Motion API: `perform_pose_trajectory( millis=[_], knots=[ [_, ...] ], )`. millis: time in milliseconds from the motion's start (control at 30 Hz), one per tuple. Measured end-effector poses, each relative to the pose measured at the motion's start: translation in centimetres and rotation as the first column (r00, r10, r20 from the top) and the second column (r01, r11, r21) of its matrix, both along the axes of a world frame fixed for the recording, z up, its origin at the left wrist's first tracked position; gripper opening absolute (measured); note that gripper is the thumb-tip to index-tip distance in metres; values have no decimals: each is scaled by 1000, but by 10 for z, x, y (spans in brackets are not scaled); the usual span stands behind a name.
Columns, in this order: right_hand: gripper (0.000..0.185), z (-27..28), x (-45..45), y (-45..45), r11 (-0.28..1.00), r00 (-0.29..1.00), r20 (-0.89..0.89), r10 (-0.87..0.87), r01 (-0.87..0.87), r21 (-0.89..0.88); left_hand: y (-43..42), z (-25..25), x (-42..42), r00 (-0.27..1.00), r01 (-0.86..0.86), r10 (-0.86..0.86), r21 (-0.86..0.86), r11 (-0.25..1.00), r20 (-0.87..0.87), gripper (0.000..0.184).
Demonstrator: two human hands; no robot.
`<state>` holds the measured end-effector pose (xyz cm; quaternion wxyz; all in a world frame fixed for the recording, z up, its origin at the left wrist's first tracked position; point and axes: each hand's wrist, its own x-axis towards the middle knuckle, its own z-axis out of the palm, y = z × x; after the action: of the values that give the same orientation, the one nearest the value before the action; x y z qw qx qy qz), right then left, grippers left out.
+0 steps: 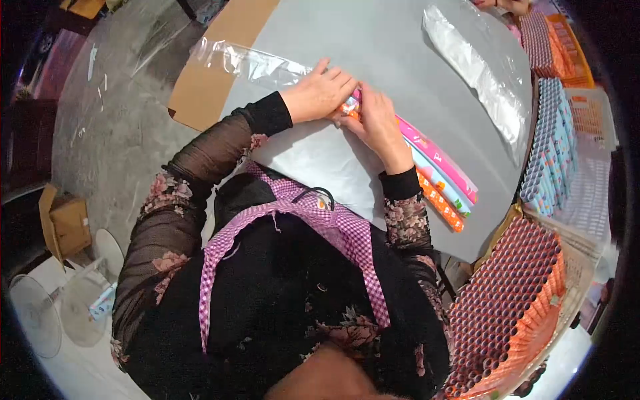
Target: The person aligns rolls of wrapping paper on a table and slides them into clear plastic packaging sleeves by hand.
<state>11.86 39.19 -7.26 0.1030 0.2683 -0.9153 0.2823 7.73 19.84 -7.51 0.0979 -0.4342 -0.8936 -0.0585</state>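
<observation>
Long, slim printed rolls in pink, light blue and orange point(437, 160) lie side by side in a bundle, slanting down to the right over the table. My right hand point(379, 127) is closed round the upper end of this bundle. Just left of it, my left hand point(319, 95) grips a clear plastic sleeve point(253, 67) that stretches away to the left. The two hands meet where the roll ends and the sleeve come together. My fingers hide how far the rolls reach into the plastic.
Clear plastic sleeves point(477, 83) lie at the table's far right, and brown cardboard point(207, 87) at its left. Along the right stand baskets of many orange rolls point(507, 287) and blue rolls point(550, 150). Another person's hand point(510, 5) shows at the top right.
</observation>
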Motion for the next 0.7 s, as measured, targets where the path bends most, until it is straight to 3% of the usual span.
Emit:
perform_pose_trajectory(
  millis=[33,167,233,400,500,700],
  knots=[
    [90,-3,-1,5,999,999,47,-9,7,53,0,-7,-2,992,16,-15,9,1000,-123,69],
    [102,21,17,46,980,976,216,-13,-30,195,-1,-2,-1,994,25,-26,-7,1000,-107,73],
    [109,22,40,85,972,990,136,-25,-7,235,-1,1,2,998,20,-21,-20,1000,-54,78],
    [89,18,87,154,934,979,114,-168,121,338,4,-4,2,998,56,-56,4,998,30,82],
    [82,-2,88,159,946,983,115,-144,103,306,10,3,2,992,126,-126,23,992,9,74],
    [81,-1,89,145,956,982,129,-141,101,276,35,4,18,967,256,-256,98,962,-12,76]
  ],
)
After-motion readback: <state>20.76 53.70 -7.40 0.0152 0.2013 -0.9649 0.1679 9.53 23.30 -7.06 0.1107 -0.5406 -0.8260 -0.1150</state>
